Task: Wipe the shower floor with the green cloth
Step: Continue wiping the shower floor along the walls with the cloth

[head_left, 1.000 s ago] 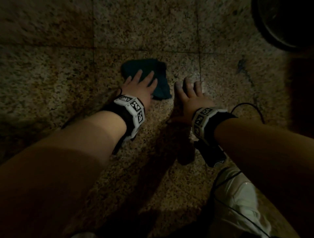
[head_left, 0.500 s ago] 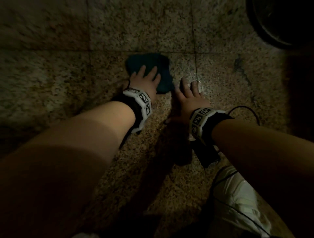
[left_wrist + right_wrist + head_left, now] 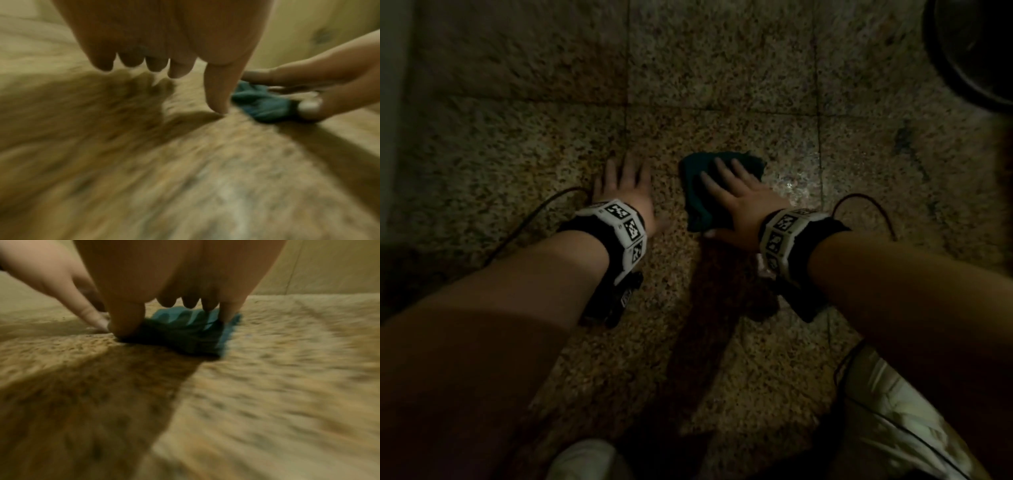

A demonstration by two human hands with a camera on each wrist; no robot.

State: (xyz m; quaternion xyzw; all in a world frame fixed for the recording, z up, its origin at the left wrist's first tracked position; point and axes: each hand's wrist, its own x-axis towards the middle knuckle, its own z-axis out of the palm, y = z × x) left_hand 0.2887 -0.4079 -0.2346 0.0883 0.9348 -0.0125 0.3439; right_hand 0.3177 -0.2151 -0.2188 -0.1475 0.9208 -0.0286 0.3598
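**A:** Any writing or labels to read?

**B:** Only black-and-white square marker patterns on the white wrist bands [image 3: 621, 229]. A small tag on the dark unit under the left wrist is too blurred to read.

**A:** Start from the left, then.

**B:** The left hand [image 3: 624, 192] lies flat on the speckled stone floor [image 3: 524, 161], fingers straight and slightly spread, holding nothing. In the left wrist view its thumb tip touches the floor, though the picture is blurred. A thin dark cable [image 3: 541, 214] loops out behind that wrist.

**A:** And the cloth?

**B:** The green cloth [image 3: 697, 202] is just to the right of the left hand, apart from it, bunched and creased, dark teal in the head view and brighter blue-green in the wrist views. It lies on the floor under the right hand [image 3: 736, 202].

**A:** How does that hand sit on it?

**B:** Fingers straight, pressing down on top of the cloth; the thumb sits at the cloth's near edge, against the floor. Cloth shows beyond the fingertips and to the hand's left.

**A:** Anything to the right of it?

**B:** A wet, shiny patch of floor just beside the right hand, and far off, top right, the rim of a dark round basin [image 3: 962, 68]; its inside is too dark to tell. Pale shoes [image 3: 893, 418] show at the bottom.
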